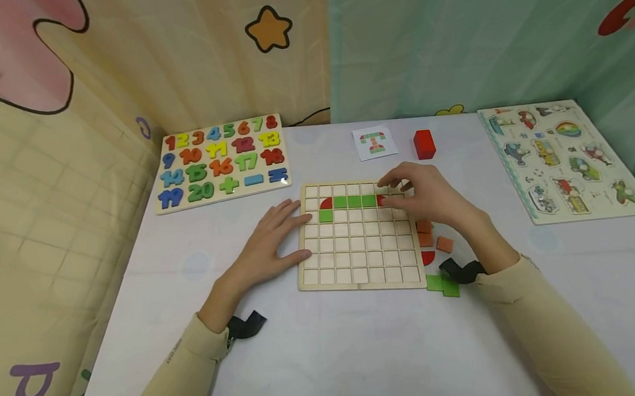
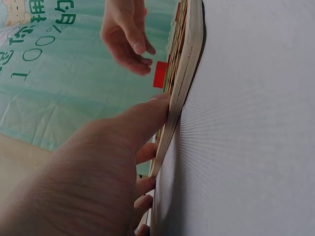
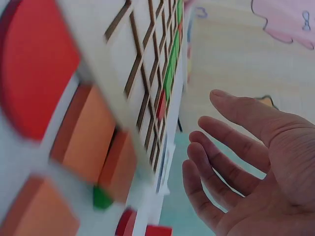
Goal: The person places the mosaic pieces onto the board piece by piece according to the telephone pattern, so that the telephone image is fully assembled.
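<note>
A wooden grid board lies on the table. In its upper part sits a row of green squares with a red rounded piece at the left end and another red piece at the right end. One more green square is set below the row's left end. My left hand rests against the board's left edge, fingers extended and thumb touching the rim. Over the board's upper right, my right hand hovers beside the right red piece, with nothing in its loosely bent fingers.
Orange squares, a red rounded piece and green squares lie right of the board. Behind it are a pattern card and a red block. A number puzzle stands back left, a picture puzzle right.
</note>
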`<state>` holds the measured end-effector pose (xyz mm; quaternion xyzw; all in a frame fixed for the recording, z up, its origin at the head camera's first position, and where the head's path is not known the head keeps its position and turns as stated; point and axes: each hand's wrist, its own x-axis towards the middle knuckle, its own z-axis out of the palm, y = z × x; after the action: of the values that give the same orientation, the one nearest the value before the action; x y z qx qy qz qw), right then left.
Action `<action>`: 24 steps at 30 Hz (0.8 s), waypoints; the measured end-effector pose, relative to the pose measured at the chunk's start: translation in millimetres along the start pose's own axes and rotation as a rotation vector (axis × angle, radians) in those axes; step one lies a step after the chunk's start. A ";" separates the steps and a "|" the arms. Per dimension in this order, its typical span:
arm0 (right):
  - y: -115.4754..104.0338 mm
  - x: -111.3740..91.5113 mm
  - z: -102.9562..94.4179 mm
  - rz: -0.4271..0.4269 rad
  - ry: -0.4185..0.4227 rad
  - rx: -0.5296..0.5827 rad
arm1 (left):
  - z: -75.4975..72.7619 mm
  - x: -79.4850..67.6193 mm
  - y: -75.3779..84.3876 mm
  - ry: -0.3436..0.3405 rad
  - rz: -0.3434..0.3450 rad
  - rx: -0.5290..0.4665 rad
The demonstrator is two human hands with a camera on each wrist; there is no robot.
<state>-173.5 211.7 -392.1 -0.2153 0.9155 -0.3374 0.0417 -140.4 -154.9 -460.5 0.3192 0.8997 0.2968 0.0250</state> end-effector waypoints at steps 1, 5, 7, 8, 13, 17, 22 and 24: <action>3.9 -3.3 -3.7 0.011 0.006 -0.001 | 0.0 -0.1 0.0 -0.001 -0.001 0.000; 19.4 -16.3 -16.6 0.055 0.029 -0.019 | 0.5 0.0 0.2 -0.002 -0.003 -0.001; 26.2 -22.2 -21.6 0.082 0.041 -0.026 | 0.6 0.1 0.6 0.000 0.000 -0.003; 29.2 -25.1 -23.7 0.100 0.044 -0.026 | 0.6 0.1 1.0 0.000 0.000 -0.005; 39.7 -38.0 -30.9 0.164 0.056 -0.028 | 0.0 0.5 1.2 -0.002 -0.002 -0.006; 43.2 -47.0 -32.0 0.169 0.049 -0.031 | 0.2 0.2 0.5 -0.004 -0.009 -0.004; 43.3 -58.8 -31.1 0.156 0.022 -0.044 | 0.4 0.1 0.5 -0.006 -0.011 0.001; 43.1 -62.2 -29.6 0.158 0.017 -0.040 | 0.4 0.1 0.5 -0.005 -0.010 0.001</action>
<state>-139.6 285.0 -401.1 -0.1401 0.9365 -0.3165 0.0561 -140.1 -154.3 -460.5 0.3156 0.9013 0.2952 0.0287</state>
